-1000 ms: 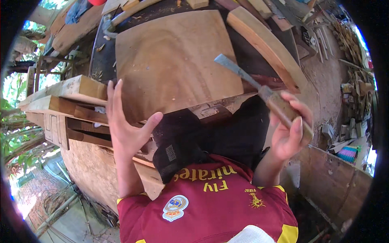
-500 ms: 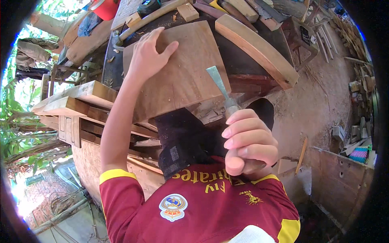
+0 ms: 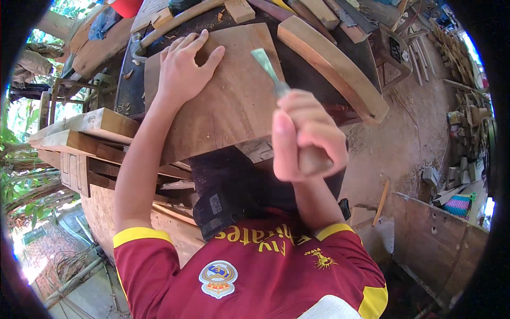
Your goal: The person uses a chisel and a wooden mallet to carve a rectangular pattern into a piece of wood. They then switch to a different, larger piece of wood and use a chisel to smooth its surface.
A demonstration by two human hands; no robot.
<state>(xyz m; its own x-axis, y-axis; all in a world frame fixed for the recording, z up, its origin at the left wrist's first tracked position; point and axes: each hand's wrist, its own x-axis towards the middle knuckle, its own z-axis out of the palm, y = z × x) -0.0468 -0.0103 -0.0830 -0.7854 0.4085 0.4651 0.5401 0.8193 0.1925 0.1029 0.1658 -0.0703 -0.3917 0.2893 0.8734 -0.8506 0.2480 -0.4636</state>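
A flat, rectangular brown wooden board [image 3: 234,101] is seen at the near side of a dark-topped table [image 3: 136,80], its near edge set just above the dark-trousered lap [image 3: 228,186]. The left hand [image 3: 186,69] is laid on the far left part of this board; its fingers are extended toward the far side, the thumb is spread out to the right, and nothing is gripped by it. By the right hand [image 3: 309,135], whose fingers are curled fully around the handle, a chisel with a flat grey metal blade [image 3: 269,68] and a brown wooden handle is held. The blade is pointed toward the far left and is seen over the right part of the board; whether the board is touched by its tip cannot be told.

To the right of the board, a thick, curved, light-brown wooden piece [image 3: 334,69] is placed on the table. At the far left, a long wooden-handled tool with a grey metal head [image 3: 180,22] is seen, with a small pale wooden block [image 3: 240,10] near its far end. To the left of the table, thick pale wooden beams [image 3: 87,127] are stacked.
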